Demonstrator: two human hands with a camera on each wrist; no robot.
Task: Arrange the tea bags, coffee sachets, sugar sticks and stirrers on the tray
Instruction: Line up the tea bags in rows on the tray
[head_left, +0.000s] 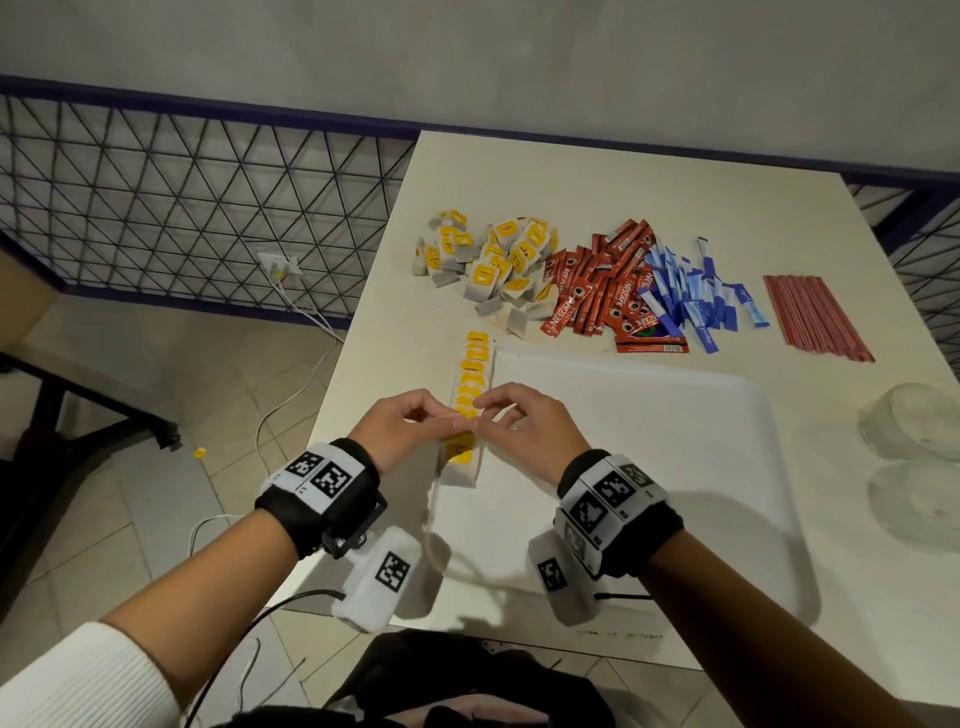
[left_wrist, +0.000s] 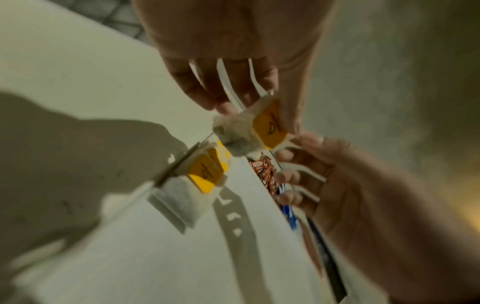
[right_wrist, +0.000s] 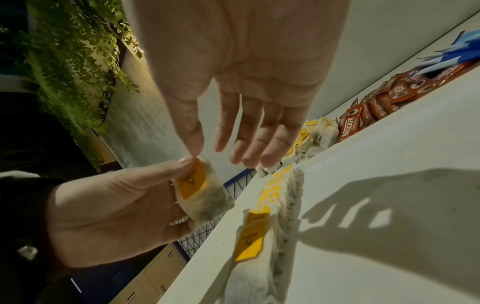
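Hands meet over the left edge of the white tray (head_left: 675, 415), near side of the pale surface (head_left: 519, 171). Left hand (head_left: 402, 423) pinches one tea bag (right_wrist: 205, 197) between thumb and fingers, yellow tag facing out; the bag hangs in the air just above the tray rim. Right hand (head_left: 524, 426) sits just beside it, fingers loosely extended, thumb tip touching the top corner of that same bag; the wrist views show no closed grip on it.

Row of tea bags (head_left: 470, 395) runs along the tray's left edge, overlapping one another, yellow tags up, from the far corner toward the person. Nearest bag in the row lies directly below the hands.

Loose heap of tea bags (head_left: 488, 260) on the surface beyond the tray, far left. Just right of it, touching, a pile of red coffee sachets (head_left: 602, 291). Blue sugar sticks (head_left: 696, 291) overlap the sachets' right side. Red stirrers (head_left: 815, 317) lie side by side in a neat band, apart from the sugar, further right.

Two clear round dishes (head_left: 914, 421) at the right edge of the surface, beside the tray
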